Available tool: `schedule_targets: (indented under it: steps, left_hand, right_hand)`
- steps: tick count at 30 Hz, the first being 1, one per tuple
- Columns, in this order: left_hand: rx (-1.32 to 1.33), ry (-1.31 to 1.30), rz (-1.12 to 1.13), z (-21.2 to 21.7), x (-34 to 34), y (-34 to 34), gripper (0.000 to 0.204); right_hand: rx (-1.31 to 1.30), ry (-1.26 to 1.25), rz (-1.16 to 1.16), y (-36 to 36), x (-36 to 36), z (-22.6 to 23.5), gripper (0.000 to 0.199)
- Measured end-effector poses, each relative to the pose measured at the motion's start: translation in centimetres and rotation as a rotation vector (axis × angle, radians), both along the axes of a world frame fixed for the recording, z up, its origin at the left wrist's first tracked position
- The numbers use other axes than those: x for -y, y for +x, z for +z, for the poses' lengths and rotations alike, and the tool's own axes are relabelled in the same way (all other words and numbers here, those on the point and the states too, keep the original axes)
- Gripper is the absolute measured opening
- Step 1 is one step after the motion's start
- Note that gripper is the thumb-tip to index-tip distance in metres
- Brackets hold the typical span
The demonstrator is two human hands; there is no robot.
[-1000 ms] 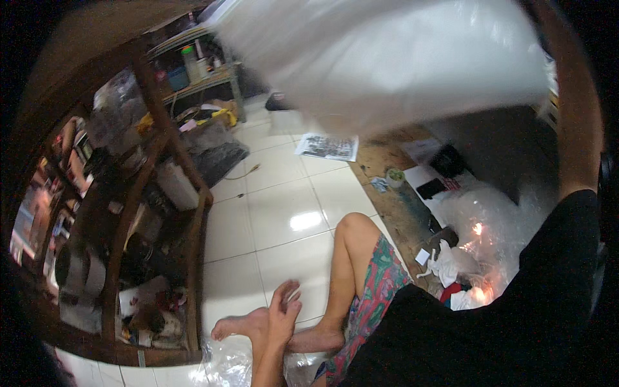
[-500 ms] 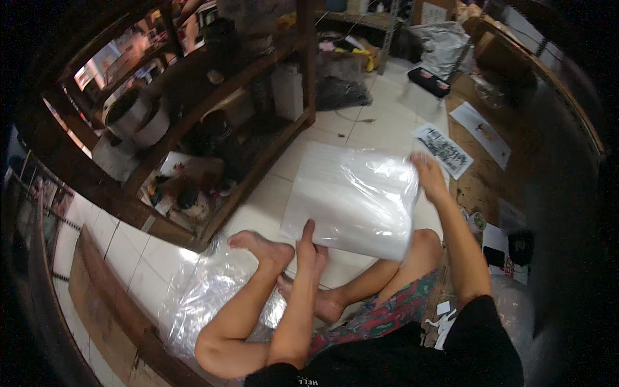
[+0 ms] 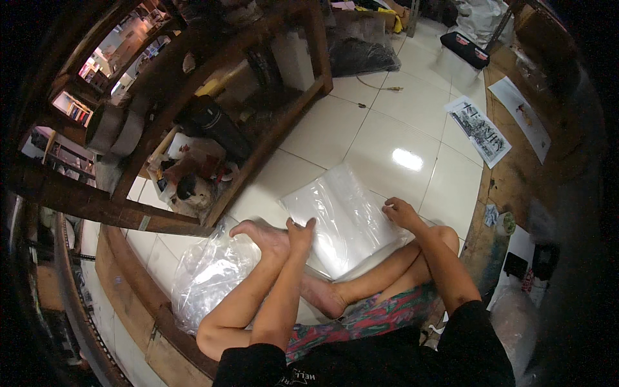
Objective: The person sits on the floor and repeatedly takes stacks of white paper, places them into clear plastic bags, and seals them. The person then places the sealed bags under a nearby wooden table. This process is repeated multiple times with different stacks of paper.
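A flat, glossy white pack wrapped in clear plastic (image 3: 345, 222) lies tilted over the white tiles, between my bent legs and close to my feet. Its lower part reflects the light strongly. At its left edge, my left hand (image 3: 302, 235) is closed, the thumb up against the plastic. My right hand (image 3: 402, 215) has its fingers curled together at the pack's right edge, apparently pinching the film; the fingertips are small and partly hidden. Crumpled clear plastic sheeting (image 3: 216, 274) is spread on the floor left of my legs.
A dark wooden shelf (image 3: 258, 151) with pots and clutter stands at the left. Printed sheets (image 3: 478, 131) lie to the right, beside brown cardboard (image 3: 509, 174). Farther back are a black pouch (image 3: 464, 49) and a dark plastic bag (image 3: 364, 55). A tape roll (image 3: 506, 224) sits near my right arm.
The pack has come down closer to my legs and turned, its far edge now slanting. My right hand has moved down and left with it; my left hand has shifted slightly up.
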State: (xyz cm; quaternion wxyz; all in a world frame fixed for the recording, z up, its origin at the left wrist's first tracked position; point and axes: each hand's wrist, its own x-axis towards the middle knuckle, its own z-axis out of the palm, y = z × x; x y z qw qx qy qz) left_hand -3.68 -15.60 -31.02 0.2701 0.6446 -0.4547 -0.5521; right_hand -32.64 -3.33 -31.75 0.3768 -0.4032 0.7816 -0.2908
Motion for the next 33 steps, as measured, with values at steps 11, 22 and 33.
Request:
schedule_targets:
  steps: [11, 22, 33]
  left_hand:
    - [-0.225, -0.01, 0.019, -0.6, -1.2, -0.9, 0.051]
    - [-0.191, 0.397, -0.373, -0.8, -3.9, -1.0, 0.029]
    - [0.312, -0.2, -0.364, -2.0, 7.1, -1.9, 0.041]
  right_hand:
    - [-0.062, -0.063, -0.124, 0.6, 0.7, -1.4, 0.031]
    - [-0.556, -0.259, -0.182, -3.8, 6.0, -2.1, 0.016]
    - [-0.616, -0.351, -0.226, -1.8, 12.6, 2.5, 0.031]
